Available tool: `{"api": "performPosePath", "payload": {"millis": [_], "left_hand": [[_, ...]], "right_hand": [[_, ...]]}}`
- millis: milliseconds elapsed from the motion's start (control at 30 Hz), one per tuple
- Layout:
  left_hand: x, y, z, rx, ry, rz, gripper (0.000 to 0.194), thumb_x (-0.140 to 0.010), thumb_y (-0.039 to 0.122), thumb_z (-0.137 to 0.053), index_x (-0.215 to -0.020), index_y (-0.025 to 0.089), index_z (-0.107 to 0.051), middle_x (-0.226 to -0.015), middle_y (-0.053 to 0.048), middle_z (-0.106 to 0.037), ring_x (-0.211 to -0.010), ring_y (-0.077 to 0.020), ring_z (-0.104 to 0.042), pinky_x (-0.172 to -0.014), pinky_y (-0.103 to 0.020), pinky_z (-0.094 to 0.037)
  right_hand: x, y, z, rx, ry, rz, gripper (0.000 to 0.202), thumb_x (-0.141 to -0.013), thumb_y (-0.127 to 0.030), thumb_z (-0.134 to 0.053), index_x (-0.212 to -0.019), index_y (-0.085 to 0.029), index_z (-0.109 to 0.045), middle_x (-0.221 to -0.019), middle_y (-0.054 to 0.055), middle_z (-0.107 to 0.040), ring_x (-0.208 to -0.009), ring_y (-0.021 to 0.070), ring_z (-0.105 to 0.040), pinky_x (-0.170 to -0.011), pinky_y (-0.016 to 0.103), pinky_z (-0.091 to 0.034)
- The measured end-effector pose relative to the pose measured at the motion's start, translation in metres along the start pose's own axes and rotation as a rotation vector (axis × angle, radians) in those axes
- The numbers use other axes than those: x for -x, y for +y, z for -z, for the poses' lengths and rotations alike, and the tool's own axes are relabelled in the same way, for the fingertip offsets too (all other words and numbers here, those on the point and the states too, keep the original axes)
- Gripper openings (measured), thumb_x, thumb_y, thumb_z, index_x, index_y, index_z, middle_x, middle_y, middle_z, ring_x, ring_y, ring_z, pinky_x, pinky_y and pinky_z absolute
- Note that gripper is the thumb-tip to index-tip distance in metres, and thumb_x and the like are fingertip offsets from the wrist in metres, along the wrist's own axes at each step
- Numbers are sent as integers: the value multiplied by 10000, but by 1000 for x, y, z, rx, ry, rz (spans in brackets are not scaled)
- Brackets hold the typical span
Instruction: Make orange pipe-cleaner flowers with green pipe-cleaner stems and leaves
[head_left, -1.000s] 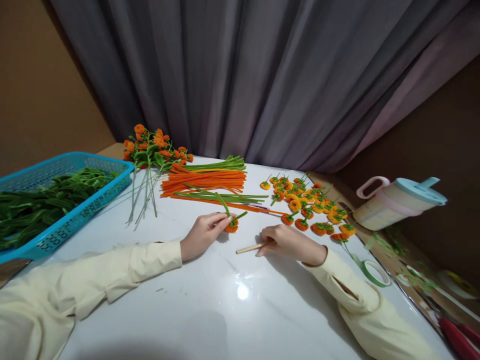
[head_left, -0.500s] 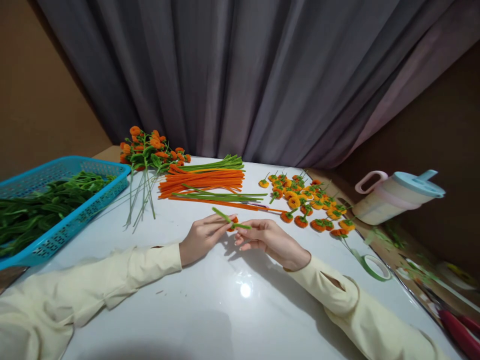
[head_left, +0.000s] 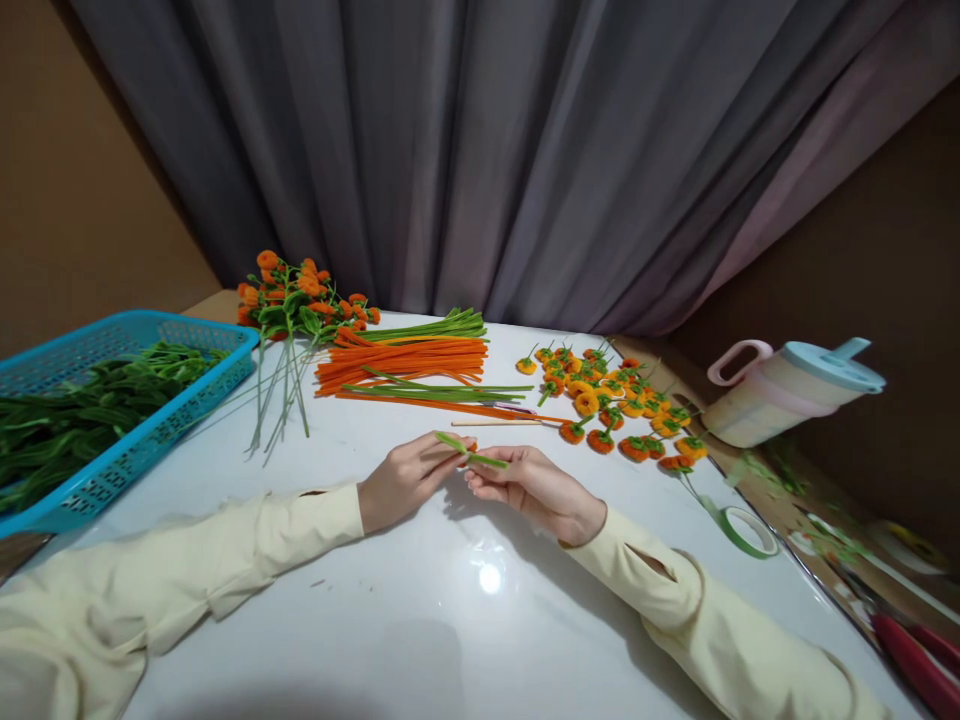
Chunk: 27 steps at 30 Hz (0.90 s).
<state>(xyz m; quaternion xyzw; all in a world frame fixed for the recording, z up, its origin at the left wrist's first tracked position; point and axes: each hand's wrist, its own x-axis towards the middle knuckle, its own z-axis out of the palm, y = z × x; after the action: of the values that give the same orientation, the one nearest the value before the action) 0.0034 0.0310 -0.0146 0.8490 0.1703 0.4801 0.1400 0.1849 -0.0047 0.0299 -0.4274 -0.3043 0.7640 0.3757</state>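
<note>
My left hand pinches a small orange flower head, mostly hidden by the fingertips. A green pipe cleaner runs across it, one end slanting up over the left fingers and the other pointing right. My right hand has its thumb and forefinger closed on that right end, its other fingers loosely curled. Both hands are just above the white table, fingertips nearly touching. Beyond them lie a bundle of orange pipe cleaners and green pipe cleaners. Finished-looking yellow and orange flower heads spread to the right.
A blue basket of green leaves stands at left, with orange flowers on stems behind it. On the right are a lidded cup, a roll of green tape and red-handled scissors. A grey curtain hangs behind.
My right hand has shifted slightly left and down, and its fingers have closed on the pipe cleaner. The pipe cleaner's left end has tipped lower. My left hand has barely moved.
</note>
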Motion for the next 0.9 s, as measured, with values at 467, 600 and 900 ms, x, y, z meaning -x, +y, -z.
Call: {"api": "performPosePath", "payload": {"millis": [467,600,900], "left_hand": [[-13,16,1,97,50,434,138,-841,211,-544,-838,139,-662,-861,-67,-697,-761,-147,-642,-614,-194,-516],[-18,21,5,174,-1,550,139,-831,233,-552,-803,141,-652,-783,-38,-679,-704,-129,-616,-580,-178,-490],[-36,30,15,353,-166,668,173,-822,260,-553,-751,128,-641,-702,-15,-655,-625,-115,-602,-576,-176,-479]], "right_hand": [[0,8,-9,284,134,339,215,-664,-281,-729,-728,-110,-617,-560,17,-643,-490,98,-584,-542,218,-485],[4,10,-10,513,186,508,166,-731,-290,-663,-730,-138,-595,-538,-7,-609,-462,106,-560,-507,229,-472],[16,10,0,1561,149,1146,193,-888,-106,-384,-829,-142,-564,-726,75,-630,-611,144,-571,-550,243,-444]]}}
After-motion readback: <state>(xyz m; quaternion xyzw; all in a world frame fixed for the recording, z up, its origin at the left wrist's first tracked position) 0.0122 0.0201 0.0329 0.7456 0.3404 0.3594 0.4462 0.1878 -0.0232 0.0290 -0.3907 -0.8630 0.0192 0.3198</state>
